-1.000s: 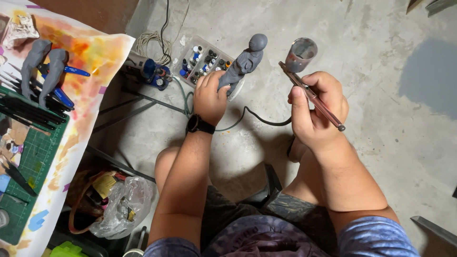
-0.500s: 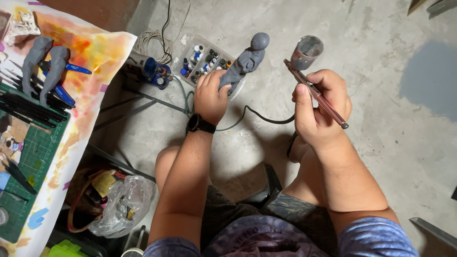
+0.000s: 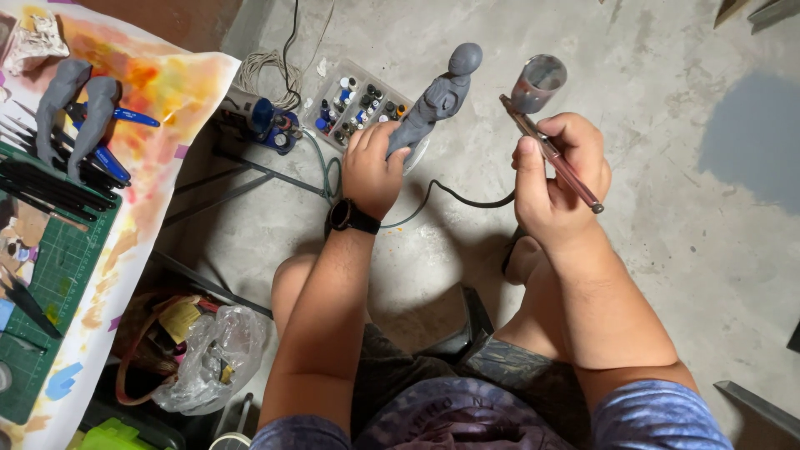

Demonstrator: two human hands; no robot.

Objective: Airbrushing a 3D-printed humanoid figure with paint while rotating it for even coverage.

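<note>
Head view, looking down over bare knees onto a grey concrete floor [image 3: 667, 167]. Left hand [image 3: 372, 171] closed around the lower end of a grey figurine [image 3: 437, 100], fingers wrapped over legs or base, upper body and round head standing free and tilted up to the right, above a clear compartment box of small paint pots [image 3: 358, 104]. Right hand [image 3: 560, 179] curled shut on an airbrush [image 3: 550, 154], pen-like grip along the slim metal barrel, a finger lying along the top, grey-stained paint cup [image 3: 537, 82] at the front end near the figurine's head but apart from it; black hose [image 3: 458, 198] looping beneath. Probably light and rigid, that figurine, with thin arms and neck likely brittle, surface perhaps wet where sprayed; safest hold low down, as now, away from coated parts. Airbrush likely slim, smooth, a little front-heavy from the cup; best kept level against spills. At left, a paint-stained sheet [image 3: 158, 92] over a table, two more grey figures [image 3: 79, 104] lying on it, a green cutting mat [image 3: 50, 283] with dark tools; a crumpled plastic bag [image 3: 208, 358] below.
</note>
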